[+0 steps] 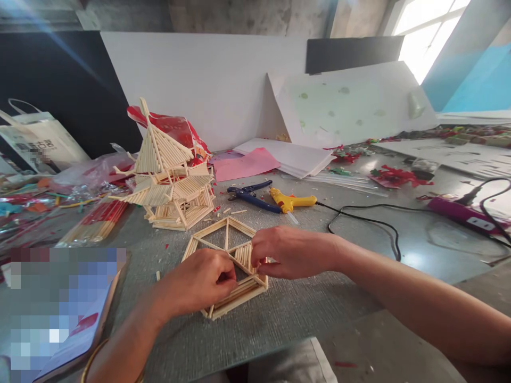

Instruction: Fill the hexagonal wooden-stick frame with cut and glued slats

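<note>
A hexagonal frame of thin wooden sticks (pixel 207 230) lies flat on the table, with spokes meeting at its middle. Rows of sticks fill two of its wedges, at the front and at the right. My left hand (pixel 203 282) rests over the front left part, fingers curled down near the front row. Over the right wedge is my right hand (pixel 279 252), its fingers closed together at the frame's edge. Whatever sits between the fingertips of either hand is hidden or too small to name. Behind the frame stands a tiered stick pagoda (pixel 163 181) with a pointed roof.
Blue-handled pliers (pixel 255 198) and a yellow glue gun (pixel 293 201) lie behind my right hand. The gun's cord runs right to a purple power strip (pixel 467 213). At left are bundled sticks (pixel 93 221) and a tablet (pixel 80 314). Pink paper (pixel 247 165) lies farther back.
</note>
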`<state>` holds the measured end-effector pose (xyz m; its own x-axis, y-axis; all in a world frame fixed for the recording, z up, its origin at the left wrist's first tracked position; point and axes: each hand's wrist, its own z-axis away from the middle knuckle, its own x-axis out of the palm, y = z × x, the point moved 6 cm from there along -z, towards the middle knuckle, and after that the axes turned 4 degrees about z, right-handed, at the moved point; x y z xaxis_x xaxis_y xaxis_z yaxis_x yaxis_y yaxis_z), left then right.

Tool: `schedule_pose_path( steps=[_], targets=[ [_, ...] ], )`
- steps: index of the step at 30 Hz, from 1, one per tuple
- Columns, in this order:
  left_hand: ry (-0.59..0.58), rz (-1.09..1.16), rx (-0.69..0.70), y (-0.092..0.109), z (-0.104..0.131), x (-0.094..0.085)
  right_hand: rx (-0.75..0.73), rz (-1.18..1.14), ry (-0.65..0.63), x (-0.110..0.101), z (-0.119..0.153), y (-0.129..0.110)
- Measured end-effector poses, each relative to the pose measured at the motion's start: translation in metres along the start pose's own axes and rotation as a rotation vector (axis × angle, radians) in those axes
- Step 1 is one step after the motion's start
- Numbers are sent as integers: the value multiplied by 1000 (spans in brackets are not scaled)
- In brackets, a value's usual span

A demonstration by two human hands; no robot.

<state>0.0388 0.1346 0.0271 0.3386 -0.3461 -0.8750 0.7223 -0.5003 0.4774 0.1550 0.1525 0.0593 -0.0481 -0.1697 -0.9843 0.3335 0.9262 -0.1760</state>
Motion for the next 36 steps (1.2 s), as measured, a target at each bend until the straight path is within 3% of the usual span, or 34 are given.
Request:
schedule_pose_path(
  steps=[25, 36],
  targets=[
    [-2, -43, 21, 2, -1, -1, -69, -48, 48, 4, -4, -4],
    [12, -43, 27, -2, 1, 1, 7, 2, 29, 8, -6, -4]
  ],
)
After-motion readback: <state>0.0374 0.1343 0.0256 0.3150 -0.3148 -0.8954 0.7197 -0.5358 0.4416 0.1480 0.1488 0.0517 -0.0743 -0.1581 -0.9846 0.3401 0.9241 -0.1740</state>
